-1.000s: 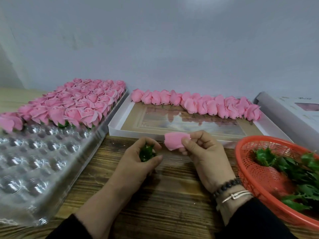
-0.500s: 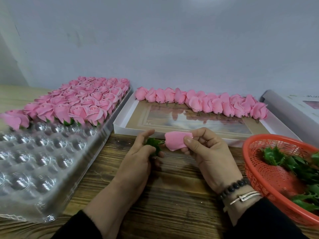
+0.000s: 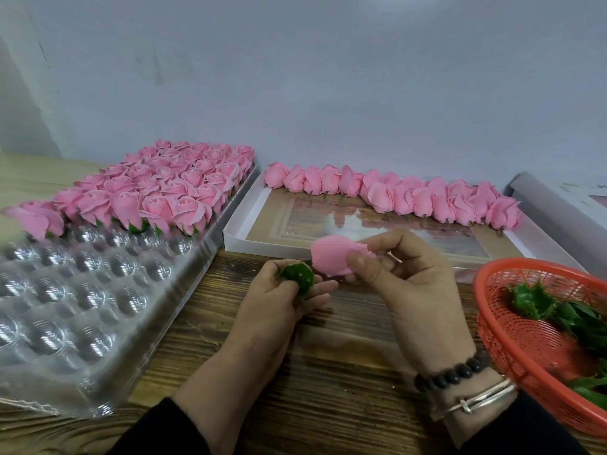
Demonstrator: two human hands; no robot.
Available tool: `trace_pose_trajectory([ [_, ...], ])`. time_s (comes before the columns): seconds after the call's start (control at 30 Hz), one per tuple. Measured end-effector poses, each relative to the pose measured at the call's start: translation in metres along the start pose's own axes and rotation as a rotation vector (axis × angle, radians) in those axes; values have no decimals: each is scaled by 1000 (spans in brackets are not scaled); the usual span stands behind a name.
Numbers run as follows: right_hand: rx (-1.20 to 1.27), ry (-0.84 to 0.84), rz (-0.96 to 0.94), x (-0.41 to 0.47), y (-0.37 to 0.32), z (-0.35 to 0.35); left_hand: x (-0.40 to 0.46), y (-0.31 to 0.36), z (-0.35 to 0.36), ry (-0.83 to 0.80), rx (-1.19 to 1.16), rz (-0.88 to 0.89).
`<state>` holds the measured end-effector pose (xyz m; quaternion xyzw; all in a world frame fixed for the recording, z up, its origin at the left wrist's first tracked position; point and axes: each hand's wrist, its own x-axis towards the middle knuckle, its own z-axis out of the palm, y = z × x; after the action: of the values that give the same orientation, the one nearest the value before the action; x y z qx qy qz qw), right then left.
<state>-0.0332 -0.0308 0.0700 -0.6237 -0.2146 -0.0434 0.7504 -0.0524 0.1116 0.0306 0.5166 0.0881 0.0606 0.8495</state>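
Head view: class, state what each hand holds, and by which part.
The right hand pinches the pink rose head at its tip end; the left hand grips the green calyx by its sides.

One pink rose head (image 3: 328, 257), one green calyx (image 3: 299, 278), one clear tray (image 3: 65, 307), one white box (image 3: 235, 238) and one orange basket (image 3: 525, 349). The packed roses (image 3: 170, 188) on the tray and the row of roses (image 3: 394, 196) in the box are too crowded to count.

CAM head | position: sitting on the person's head | facing: looking forward and down over the wooden table (image 3: 328, 372) toward the grey wall (image 3: 328, 77) | range: framing the left hand (image 3: 279, 302) and right hand (image 3: 414, 287) close at centre | lens: wide-angle, curving the outer edges
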Motion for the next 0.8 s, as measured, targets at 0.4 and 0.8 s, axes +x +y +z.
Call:
trace_pose_trajectory([
  [0.4, -371, -36, -92, 1, 16, 0, -4, -2, 1, -63, 82, 57],
  [0.8, -396, -80, -106, -1, 14, -2, -6, -4, 0, -212, 149, 48],
])
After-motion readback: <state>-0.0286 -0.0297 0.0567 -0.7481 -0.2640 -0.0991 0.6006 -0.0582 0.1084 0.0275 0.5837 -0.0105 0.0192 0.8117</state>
